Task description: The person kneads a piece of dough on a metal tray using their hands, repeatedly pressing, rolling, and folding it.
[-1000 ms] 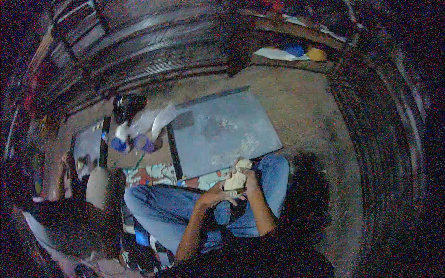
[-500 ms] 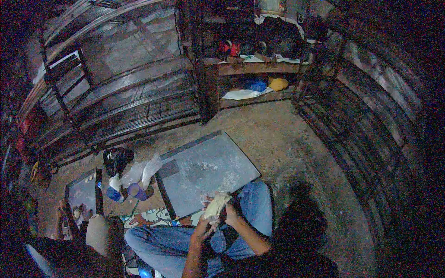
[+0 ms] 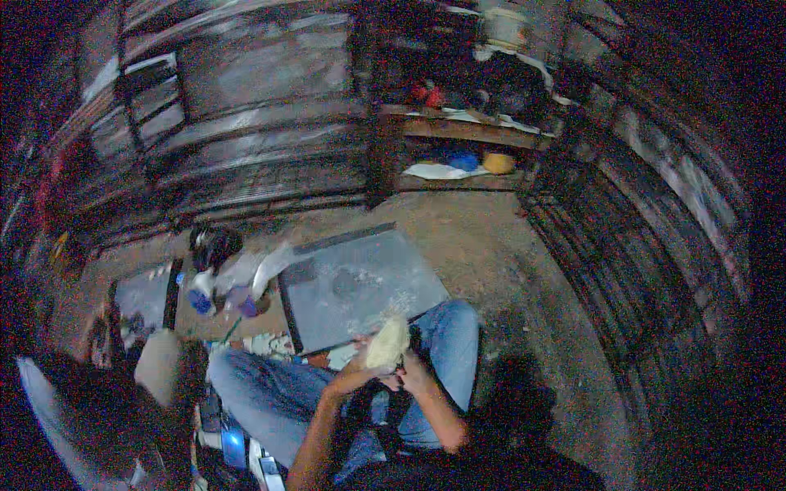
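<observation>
A pale, elongated lump of dough (image 3: 388, 344) is held up between my two hands, above my crossed legs in blue jeans. My left hand (image 3: 359, 377) grips its left and lower side, and my right hand (image 3: 412, 374) closes on its right side. Motion blur softens the fingers. Just beyond the dough lies a grey board (image 3: 356, 282) with dark edges, dusted with white powder that looks like flour.
At the left, another person's hand (image 3: 100, 340) rests beside a smaller grey board (image 3: 143, 296). Between the boards stand a blue-and-white container (image 3: 201, 301), a purple container (image 3: 246, 303) and a clear plastic bag (image 3: 270, 268). A wooden shelf (image 3: 471, 131) stands at the back; dark metal racks line the right.
The dough has turned more upright and looks shorter and rounder. My hands have come together lower around it. The whole view has shifted slightly.
</observation>
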The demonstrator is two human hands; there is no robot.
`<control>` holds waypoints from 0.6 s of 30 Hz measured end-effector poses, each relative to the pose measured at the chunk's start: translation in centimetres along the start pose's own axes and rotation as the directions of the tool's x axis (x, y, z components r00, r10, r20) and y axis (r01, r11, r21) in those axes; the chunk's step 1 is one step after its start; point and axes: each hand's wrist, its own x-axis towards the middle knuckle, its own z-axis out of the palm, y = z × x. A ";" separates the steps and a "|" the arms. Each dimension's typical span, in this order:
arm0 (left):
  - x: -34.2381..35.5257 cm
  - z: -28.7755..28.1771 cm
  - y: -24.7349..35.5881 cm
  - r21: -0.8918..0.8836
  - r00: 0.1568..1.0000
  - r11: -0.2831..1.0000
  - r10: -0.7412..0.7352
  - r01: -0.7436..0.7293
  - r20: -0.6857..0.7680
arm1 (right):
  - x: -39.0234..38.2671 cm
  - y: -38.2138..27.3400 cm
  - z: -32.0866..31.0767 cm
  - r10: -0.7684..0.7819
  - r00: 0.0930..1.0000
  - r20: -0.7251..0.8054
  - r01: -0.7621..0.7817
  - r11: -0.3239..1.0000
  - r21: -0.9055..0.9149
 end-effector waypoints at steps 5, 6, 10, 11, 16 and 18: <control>-1.8 1.9 7.4 0.102 0.994 0.994 -0.038 0.027 0.105 | 0.9 -4.7 3.5 0.149 0.989 -0.003 -0.132 0.887 0.444; -2.0 1.5 9.1 0.106 0.985 0.989 -0.113 0.099 0.134 | 1.5 -4.9 3.8 0.167 0.981 -0.097 -0.123 0.928 0.353; -1.9 -0.6 14.2 0.518 1.000 0.855 0.021 -0.017 -0.001 | 7.1 -5.5 3.6 0.020 0.999 0.033 -0.036 0.767 0.641; -2.0 -1.0 14.6 0.512 0.998 0.857 0.064 -0.052 -0.005 | 8.5 -6.0 3.3 0.121 0.992 -0.047 -0.064 0.768 0.637; 1.5 -5.3 13.3 0.686 0.884 0.720 0.384 -0.106 -0.268 | 17.6 -9.3 1.0 -0.056 0.998 -0.039 0.068 0.867 0.493; 2.8 -8.7 10.9 0.702 0.795 0.712 0.418 0.014 -0.440 | 20.1 -9.4 -1.0 -0.081 0.995 0.066 0.030 0.826 0.562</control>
